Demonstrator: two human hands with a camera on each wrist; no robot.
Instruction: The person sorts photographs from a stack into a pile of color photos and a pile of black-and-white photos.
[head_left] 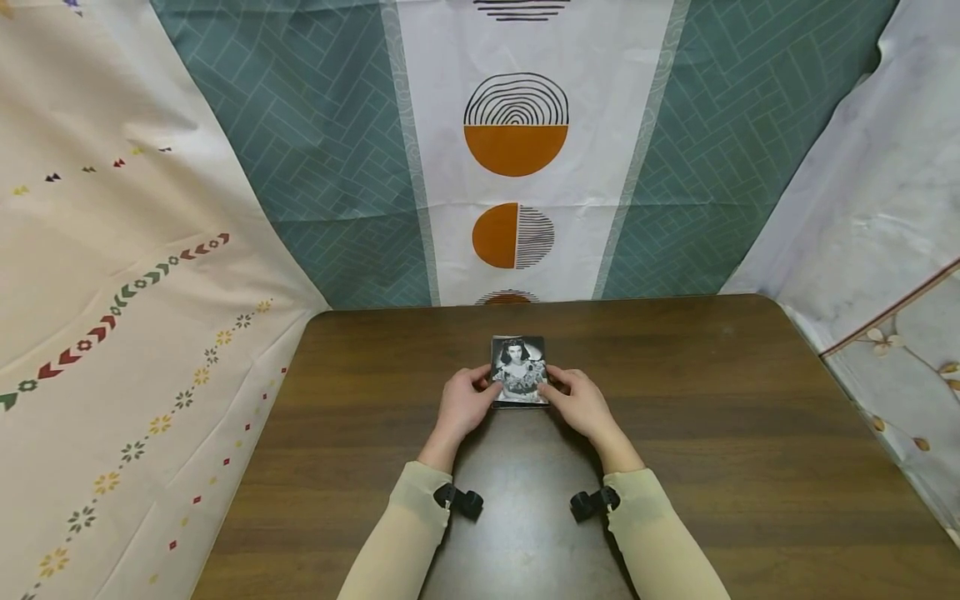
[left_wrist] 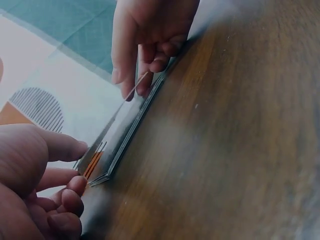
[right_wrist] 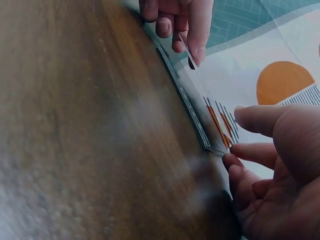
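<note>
A black-and-white photo card [head_left: 517,367] showing a person is held by both hands near the table's far side. My left hand [head_left: 463,402] pinches its left edge, thumb on top and fingers beneath. On the opposite edge my right hand [head_left: 583,404] pinches it likewise. In the wrist views the lifted card [left_wrist: 103,135] appears as a thin sliver, tilted above a low stack of cards [right_wrist: 185,102] lying on the table. From the head view this card hides most of the stack; only a dark rim shows along its near edge.
The brown wooden table [head_left: 360,467] runs back to a hanging cloth [head_left: 330,150] with teal and white panels and orange circles. Patterned pale cloths hang at the left [head_left: 97,275] and right [head_left: 877,208]. Black wrist cameras sit on both sleeves.
</note>
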